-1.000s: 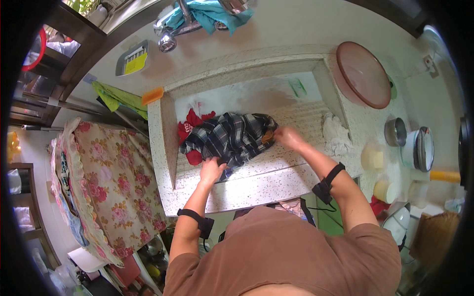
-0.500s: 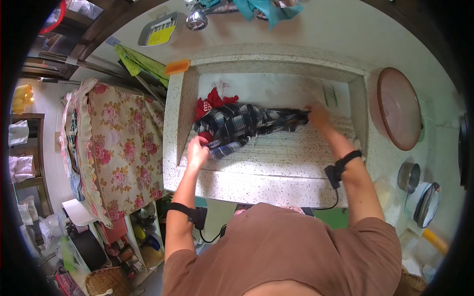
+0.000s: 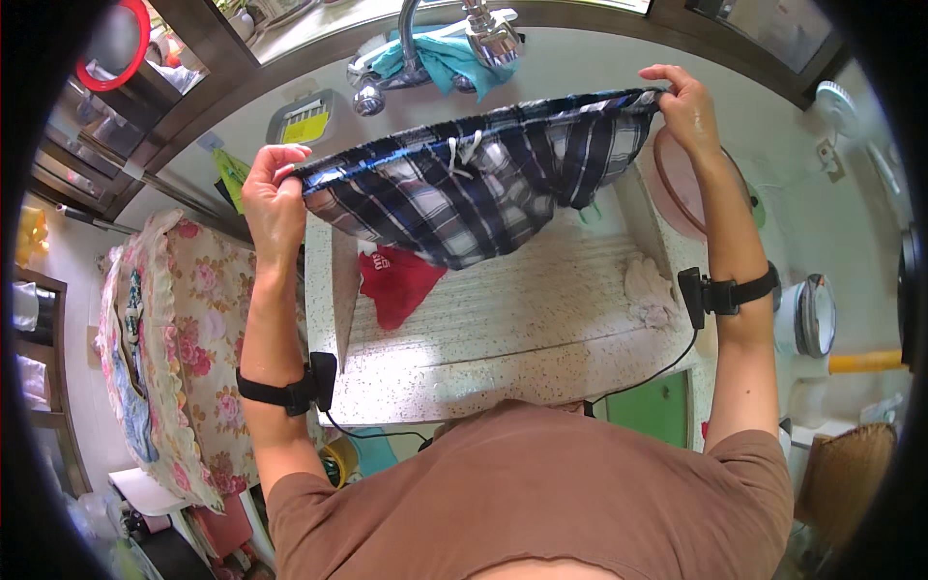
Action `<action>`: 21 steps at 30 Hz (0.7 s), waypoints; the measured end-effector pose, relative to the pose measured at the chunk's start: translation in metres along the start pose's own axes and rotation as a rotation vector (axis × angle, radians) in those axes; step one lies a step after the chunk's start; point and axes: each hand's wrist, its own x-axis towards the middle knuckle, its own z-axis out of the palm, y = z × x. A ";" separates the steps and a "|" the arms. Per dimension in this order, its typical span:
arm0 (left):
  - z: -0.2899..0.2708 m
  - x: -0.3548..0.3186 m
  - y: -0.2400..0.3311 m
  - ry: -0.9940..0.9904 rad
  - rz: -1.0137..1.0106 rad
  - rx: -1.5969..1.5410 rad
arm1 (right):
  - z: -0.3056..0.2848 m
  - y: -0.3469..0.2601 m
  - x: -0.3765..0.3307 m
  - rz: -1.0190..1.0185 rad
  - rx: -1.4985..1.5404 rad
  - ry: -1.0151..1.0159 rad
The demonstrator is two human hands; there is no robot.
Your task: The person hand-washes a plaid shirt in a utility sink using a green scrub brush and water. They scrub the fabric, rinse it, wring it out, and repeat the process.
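Observation:
Dark blue and white plaid shorts (image 3: pixel 483 198) hang stretched out above the stone sink (image 3: pixel 493 382), their waistband pulled taut and a white drawstring dangling at its middle. At the waistband's left end, my left hand (image 3: pixel 275 198) is closed on the fabric. My right hand (image 3: pixel 690 118) pinches the opposite end, higher up, with a finger sticking out past the cloth. Below the shorts, a red cloth (image 3: pixel 398 288) with white print lies at the left side of the sink. The shorts hide the sink's far part.
A chrome faucet (image 3: pixel 410 58) with a teal cloth (image 3: pixel 464 60) over it stands behind the shorts. Pale crumpled cloth (image 3: pixel 650 292) lies at the sink's right side. A pinkish round basin (image 3: pixel 677 188) leans beyond my right forearm. Left of the sink stands something under a flowered cover (image 3: pixel 208 329).
The plaid shorts have risen from the sink, where they lay bunched, and are spread wide between my raised hands. More of the red cloth shows, and the view has tilted up.

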 end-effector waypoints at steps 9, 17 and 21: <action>0.029 -0.119 -0.094 -0.699 -0.218 0.662 | 0.062 0.092 -0.138 0.111 -0.375 -0.723; 0.020 -0.283 -0.149 -1.114 -0.309 0.737 | 0.107 0.171 -0.325 0.429 -0.344 -0.975; 0.022 -0.160 -0.121 -0.533 0.013 0.732 | 0.072 0.142 -0.196 0.379 -0.179 -0.505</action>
